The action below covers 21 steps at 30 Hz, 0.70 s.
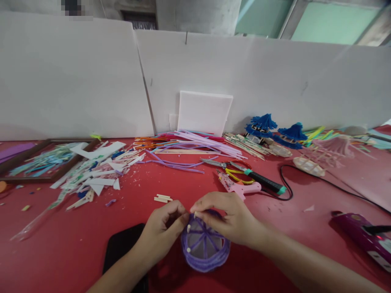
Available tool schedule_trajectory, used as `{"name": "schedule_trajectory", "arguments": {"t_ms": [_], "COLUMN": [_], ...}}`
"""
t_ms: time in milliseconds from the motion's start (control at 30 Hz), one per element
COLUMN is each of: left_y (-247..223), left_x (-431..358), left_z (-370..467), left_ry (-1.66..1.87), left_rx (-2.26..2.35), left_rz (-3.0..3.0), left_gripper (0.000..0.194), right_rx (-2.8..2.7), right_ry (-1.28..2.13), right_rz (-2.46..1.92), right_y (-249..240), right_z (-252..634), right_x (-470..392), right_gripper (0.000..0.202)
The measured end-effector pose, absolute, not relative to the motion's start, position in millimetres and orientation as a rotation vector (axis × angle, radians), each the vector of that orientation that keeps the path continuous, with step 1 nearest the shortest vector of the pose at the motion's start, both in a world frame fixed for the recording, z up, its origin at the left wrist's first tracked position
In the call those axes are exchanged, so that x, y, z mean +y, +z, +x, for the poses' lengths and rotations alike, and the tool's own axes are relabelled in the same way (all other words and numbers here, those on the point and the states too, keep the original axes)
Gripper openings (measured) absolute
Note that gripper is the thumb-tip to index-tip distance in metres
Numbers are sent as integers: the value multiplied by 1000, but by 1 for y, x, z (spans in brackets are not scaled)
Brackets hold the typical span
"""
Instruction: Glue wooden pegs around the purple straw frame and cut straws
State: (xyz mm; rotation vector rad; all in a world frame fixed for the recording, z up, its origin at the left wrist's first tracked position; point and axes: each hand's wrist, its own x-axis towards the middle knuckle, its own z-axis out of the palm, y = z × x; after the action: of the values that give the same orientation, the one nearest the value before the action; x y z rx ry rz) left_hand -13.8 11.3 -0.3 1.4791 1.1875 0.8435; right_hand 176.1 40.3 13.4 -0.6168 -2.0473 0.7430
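Observation:
A round purple pipe-cleaner wheel (pixel 207 266) with spokes over a pale disc is in front of me. Short pale stick pieces (pixel 188 250) stand along its left rim. My left hand (pixel 163 230) is closed, thumb and forefinger pinched at the wheel's upper left edge; the exact contact is partly hidden. My right hand (pixel 229 219) pinches a short pale stick (pixel 195 214) at the wheel's top rim. Several loose short sticks (pixel 163 198) lie just beyond my left hand.
A black phone (pixel 122 244) lies under my left forearm. Beyond my right hand are a pink glue gun (pixel 244 188), scissors (pixel 214 163) and a black-handled tool (pixel 265 182). Purple pipe cleaners (pixel 207 144), paper scraps (pixel 100 183), blue-roofed models (pixel 261 125) and a corded magenta device (pixel 360 232) surround the work.

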Motion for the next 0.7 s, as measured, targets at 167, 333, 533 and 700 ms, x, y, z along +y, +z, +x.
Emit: {"name": "schedule_trajectory", "arguments": {"t_ms": [167,333,533,700], "left_y": [-2,-5,-2,0], "left_x": [11,13,11,11], "left_z": [-15,-16,-15,-15], "left_ry": [834,819,791,784], "left_rx": [1184,1186,1220,1231], "left_rz": [1484,1540,1558,1556], "left_gripper": [25,26,27,27], "right_rx": [-2059,-2053,-2034,-2035], "right_ry": [756,750,766,767], "right_rz": [-628,-637,-640,-635], "right_y": [14,13,12,12], "right_z": [177,177,175,176], "right_x": [39,40,40,40], "right_gripper": [9,10,10,9]}}
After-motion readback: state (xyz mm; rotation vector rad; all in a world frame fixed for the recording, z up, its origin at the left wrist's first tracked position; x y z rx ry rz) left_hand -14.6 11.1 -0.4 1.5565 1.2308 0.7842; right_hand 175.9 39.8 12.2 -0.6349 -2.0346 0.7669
